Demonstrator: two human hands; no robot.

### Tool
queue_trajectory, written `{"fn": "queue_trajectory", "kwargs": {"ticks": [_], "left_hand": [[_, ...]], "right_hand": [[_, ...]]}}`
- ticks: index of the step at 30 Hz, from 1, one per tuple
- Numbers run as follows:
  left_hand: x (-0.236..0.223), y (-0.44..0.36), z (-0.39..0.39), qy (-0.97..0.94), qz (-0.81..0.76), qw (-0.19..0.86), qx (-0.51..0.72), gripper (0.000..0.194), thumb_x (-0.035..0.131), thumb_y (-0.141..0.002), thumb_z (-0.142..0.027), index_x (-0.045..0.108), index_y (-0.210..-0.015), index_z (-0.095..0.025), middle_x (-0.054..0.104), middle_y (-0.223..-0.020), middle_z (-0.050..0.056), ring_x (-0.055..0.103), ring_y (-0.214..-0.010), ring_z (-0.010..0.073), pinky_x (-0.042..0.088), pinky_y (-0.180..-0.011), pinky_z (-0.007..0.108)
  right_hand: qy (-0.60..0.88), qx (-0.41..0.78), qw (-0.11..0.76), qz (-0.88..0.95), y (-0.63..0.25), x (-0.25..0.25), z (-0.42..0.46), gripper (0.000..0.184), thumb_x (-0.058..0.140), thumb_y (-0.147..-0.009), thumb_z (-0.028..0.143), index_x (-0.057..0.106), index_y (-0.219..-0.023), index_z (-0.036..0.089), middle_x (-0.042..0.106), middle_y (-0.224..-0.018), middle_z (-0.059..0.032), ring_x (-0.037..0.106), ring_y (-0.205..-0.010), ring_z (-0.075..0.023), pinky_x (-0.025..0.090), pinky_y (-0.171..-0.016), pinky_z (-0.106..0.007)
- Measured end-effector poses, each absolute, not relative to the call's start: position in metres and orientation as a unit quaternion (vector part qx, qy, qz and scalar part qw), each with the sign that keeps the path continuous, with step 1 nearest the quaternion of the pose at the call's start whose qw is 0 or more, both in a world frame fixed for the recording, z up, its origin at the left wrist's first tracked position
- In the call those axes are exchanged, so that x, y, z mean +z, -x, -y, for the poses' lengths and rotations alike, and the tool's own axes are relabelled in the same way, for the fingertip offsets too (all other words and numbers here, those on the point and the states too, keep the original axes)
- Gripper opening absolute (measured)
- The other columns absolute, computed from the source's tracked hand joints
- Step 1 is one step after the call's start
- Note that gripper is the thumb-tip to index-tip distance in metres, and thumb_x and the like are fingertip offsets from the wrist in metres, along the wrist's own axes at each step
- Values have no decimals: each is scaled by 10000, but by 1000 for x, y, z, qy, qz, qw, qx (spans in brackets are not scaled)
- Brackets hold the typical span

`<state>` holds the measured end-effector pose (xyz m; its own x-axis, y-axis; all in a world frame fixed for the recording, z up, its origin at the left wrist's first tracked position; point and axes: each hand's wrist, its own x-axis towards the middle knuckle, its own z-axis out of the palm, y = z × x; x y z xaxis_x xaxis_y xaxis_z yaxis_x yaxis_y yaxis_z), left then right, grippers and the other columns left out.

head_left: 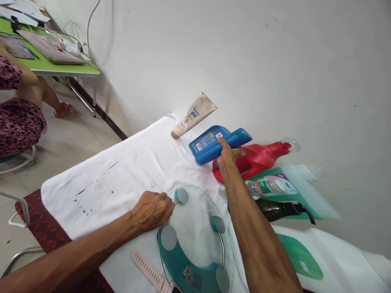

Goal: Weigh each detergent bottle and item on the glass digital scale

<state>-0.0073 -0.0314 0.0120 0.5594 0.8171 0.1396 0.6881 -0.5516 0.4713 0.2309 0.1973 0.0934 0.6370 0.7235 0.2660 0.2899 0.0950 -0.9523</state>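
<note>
The right hand (227, 155) grips a flat blue plastic bottle (209, 142) near the white wall (259, 61), between a beige squeeze tube (195, 116) and a red plastic jug (258, 158). The left hand (155, 208), fingers curled, is at the edge of a round clear-glass and teal scale (195, 232) (whether it grips the rim, I cannot tell), with a pink perforated strap (148, 268) nearby on the white cloth (128, 167).

White cloth (131, 160), dk marks (80, 192), over dk-red patterned cover (39, 219). On it: glass scale (195, 236), pink watch strap (147, 267), beige tube (194, 116), red btl (259, 158), clear btl (265, 187), dk-green btl (277, 210).
</note>
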Motion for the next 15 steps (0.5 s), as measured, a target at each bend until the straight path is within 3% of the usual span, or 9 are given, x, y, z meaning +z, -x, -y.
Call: {"fn": "queue_trajectory", "kwargs": {"ticks": [3,7,15], "left_hand": [[16,11,31,-855,-450,201,161,441,383,-1110,-318,688,-830,-168,706,-812,94,630,-642,195,328,-557,297],[19,15,30,-845,-463,202,172,468,386,-1107,-359,667,-782,-174,723,-829,92,581,-619,176,272,-569,308],[19,18,31,-837,-466,194,213,429,422,-1037,-356,489,-642,-204,625,-688,47,479,-601,155,201,-572,322]], "right_hand": [[605,185,659,408,-232,107,-146,411,844,-652,291,639,-1001,217,715,-993,19,726,-988,-211,663,-918,-398],[510,212,691,466,-231,137,-56,410,912,-622,300,657,-934,227,710,-970,10,725,-1048,-231,624,-1032,-447],[566,219,648,460,-225,155,87,415,922,-665,339,731,-1020,240,736,-1022,3,726,-1148,-250,569,-1118,-509]]}}
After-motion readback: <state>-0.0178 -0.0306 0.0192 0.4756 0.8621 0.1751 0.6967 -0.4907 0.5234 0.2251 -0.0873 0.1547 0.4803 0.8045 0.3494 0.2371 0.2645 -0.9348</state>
